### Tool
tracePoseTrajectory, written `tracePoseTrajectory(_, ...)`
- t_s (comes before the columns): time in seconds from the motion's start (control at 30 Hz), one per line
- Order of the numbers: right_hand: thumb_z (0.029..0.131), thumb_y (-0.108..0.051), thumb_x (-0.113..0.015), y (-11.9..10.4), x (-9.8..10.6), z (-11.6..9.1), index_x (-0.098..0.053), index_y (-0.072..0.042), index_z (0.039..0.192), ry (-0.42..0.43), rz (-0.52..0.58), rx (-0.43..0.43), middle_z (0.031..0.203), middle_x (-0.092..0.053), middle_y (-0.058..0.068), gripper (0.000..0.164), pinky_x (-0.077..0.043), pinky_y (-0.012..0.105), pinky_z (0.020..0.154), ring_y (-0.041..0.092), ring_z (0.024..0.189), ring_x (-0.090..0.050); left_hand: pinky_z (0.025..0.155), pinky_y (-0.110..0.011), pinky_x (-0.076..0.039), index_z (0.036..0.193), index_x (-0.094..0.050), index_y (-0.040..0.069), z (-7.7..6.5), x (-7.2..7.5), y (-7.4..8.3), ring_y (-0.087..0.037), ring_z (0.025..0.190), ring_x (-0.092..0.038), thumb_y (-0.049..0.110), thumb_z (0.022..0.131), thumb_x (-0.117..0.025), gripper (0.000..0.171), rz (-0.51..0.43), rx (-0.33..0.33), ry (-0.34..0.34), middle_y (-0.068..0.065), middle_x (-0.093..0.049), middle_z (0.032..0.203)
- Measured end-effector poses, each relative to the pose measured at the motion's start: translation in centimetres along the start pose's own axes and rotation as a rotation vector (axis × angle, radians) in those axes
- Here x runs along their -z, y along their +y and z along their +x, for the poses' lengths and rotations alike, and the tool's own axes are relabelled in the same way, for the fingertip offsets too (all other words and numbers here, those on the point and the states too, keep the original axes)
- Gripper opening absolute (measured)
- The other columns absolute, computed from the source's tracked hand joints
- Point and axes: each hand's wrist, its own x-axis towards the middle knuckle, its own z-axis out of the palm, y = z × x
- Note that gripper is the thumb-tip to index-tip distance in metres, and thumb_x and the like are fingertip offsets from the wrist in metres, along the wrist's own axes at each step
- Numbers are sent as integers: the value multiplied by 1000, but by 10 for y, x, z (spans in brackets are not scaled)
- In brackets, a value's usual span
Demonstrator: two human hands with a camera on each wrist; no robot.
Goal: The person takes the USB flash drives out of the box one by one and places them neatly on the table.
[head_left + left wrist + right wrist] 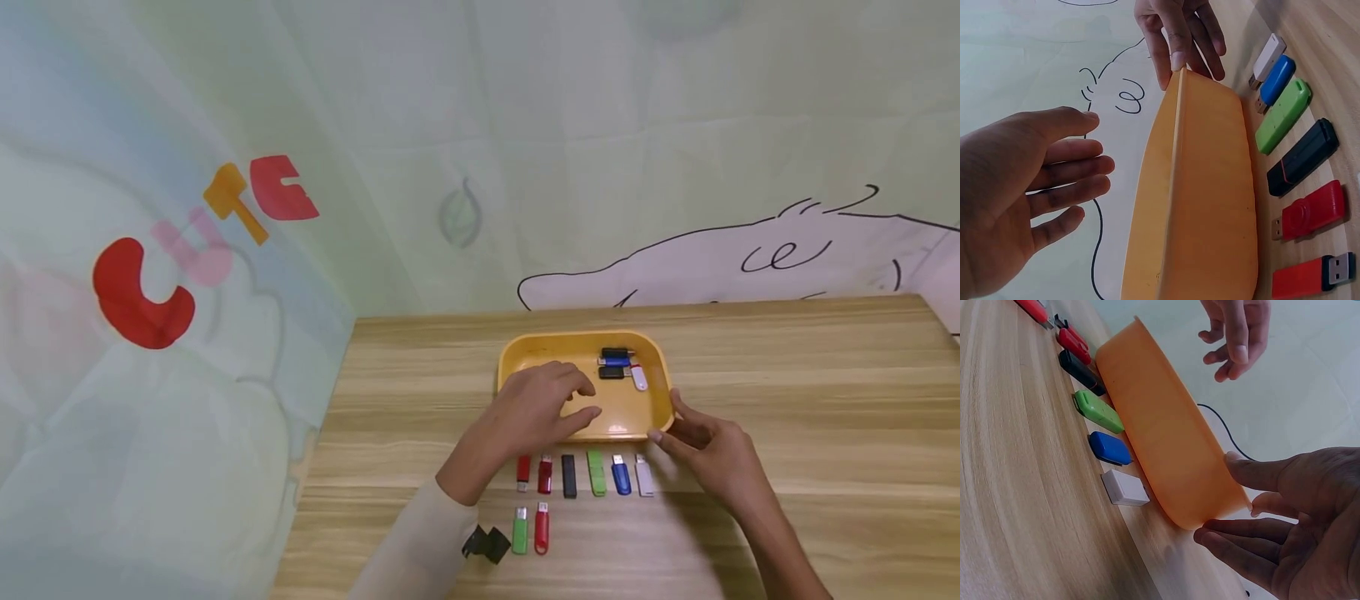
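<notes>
A yellow plastic tray (512, 350) stands on the wooden table. Inside, toward its right end, lie a blue USB stick (617, 362), two black ones and a white-and-red USB stick (638, 377). Over the tray's left half hovers my left hand (536, 408), fingers loosely bent and nothing held. With thumb and fingers around the near right corner, my right hand (716, 458) holds the tray. In the right wrist view the right thumb (1254, 472) lies at the rim while other fingers touch the outer wall.
In front of the tray runs a row of several USB sticks, among them a black one (569, 476), a green one (596, 473) and a white one (644, 477). Nearer me lie a green USB stick (520, 531) and a red one (542, 528). A printed curtain (420, 167) hangs behind.
</notes>
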Motion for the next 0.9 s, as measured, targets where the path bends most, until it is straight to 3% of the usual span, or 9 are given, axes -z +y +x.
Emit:
tracePoseTrajectory(0.23,97,-34,-79,1,0,1,-40,-6,158,4,-14,8,131,-68,24,78,-49,63,107,42,126,-67,79,-18,-54,120,-76,18,12,-2,-1,-8,97,-68,43,102,-70,31,-61,34,-10,4,-77,113)
tracePoseTrajectory(0.63,97,-36,-79,1,-1,1,-42,-4,157,18,-19,38,129,-69,25,78,-50,61,105,42,123,-69,78,-17,-51,113,-75,21,30,-9,-7,-6,89,-62,42,102,-71,25,-58,54,-19,6,-76,109)
tracePoseTrajectory(0.9,97,-36,-79,0,0,0,-41,-5,157,11,-17,20,129,-69,24,78,-48,62,108,42,126,-67,78,-17,-50,113,-75,21,42,-11,-9,-6,89,-60,41,101,-73,24,-79,98,-76,6,-75,110)
